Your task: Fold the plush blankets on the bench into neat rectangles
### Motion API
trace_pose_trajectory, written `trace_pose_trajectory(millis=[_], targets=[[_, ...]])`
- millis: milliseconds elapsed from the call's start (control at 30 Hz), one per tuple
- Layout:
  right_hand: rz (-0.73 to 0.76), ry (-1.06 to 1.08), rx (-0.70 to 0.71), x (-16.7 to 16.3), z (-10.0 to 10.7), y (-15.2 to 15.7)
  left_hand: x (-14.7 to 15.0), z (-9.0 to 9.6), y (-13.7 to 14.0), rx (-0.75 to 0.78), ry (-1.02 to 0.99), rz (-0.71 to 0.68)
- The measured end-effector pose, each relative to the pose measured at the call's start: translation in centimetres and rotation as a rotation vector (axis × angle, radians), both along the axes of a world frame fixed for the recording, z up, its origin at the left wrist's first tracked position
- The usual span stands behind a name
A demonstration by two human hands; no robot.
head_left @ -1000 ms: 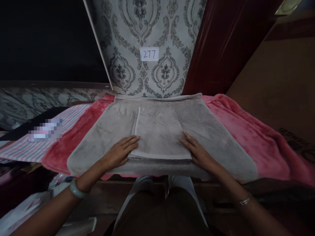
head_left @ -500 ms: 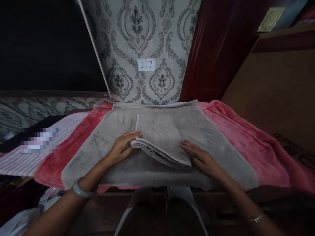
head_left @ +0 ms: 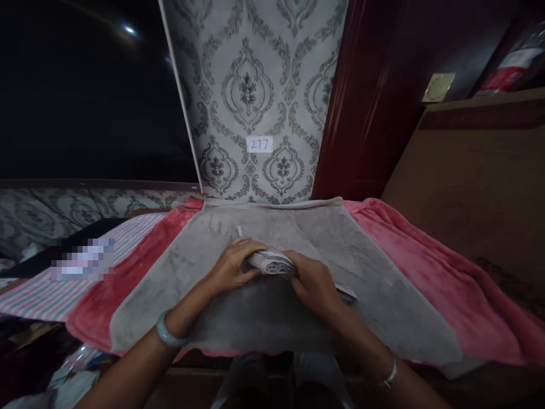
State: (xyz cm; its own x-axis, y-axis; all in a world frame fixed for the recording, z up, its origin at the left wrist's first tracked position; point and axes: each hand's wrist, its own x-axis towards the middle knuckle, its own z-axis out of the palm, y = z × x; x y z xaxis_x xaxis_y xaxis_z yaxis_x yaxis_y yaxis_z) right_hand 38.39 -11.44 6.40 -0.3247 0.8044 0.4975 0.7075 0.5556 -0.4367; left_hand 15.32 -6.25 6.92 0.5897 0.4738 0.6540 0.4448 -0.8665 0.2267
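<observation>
A grey folded towel [head_left: 275, 264] lies on a larger grey cloth [head_left: 170, 284] in front of me. Its rolled end, with layers showing, faces me between my two hands. My left hand [head_left: 236, 261] wraps the left side of that roll, the thumb underneath near the layered end. From the right, my right hand [head_left: 313, 281] grips the other side, fingers curled over it. Part of the towel stays hidden behind my hands; a flat corner of it shows past my right wrist.
Pink fleece [head_left: 409, 272] spreads under the grey cloth. A striped cloth [head_left: 140, 233] lies to the left, below a dark screen [head_left: 93, 96]. A cardboard box [head_left: 472, 176] stands at the right. A paper marked 277 [head_left: 259, 144] hangs on the patterned wall.
My right hand has moved left and up towards my left hand. The towel between them has gone from a wide flat fold to a narrow bunched roll. My view has tilted up slightly.
</observation>
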Motion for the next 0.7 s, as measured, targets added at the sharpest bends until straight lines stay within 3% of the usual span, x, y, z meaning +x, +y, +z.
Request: trace_pose_trajectory(millis=[233,367,433,500,600,700], targets=[[0.084,0.087,0.14,4.4,3.8,-2.3,-4.1,-5.0,5.0,-0.14,0.043,0.135],[0.061,0.133,0.24,6.9,6.8,-3.5,-4.2,-5.7,5.5,-0.276,-0.049,0.118],[0.023,0.176,0.25,8.3,8.2,-3.9,-4.1,-4.4,4.7,-0.351,-0.149,0.111],[-0.066,0.282,0.216,9.6,9.7,-4.2,-4.2,-1.6,3.4,-0.42,-0.233,0.153],[-0.161,0.587,0.08,11.3,11.7,-3.7,-4.8,4.6,1.8,-0.452,-0.345,0.281],[-0.079,0.898,-0.146,12.4,12.3,-1.3,-5.4,10.3,1.8,-0.503,-0.456,0.287]])
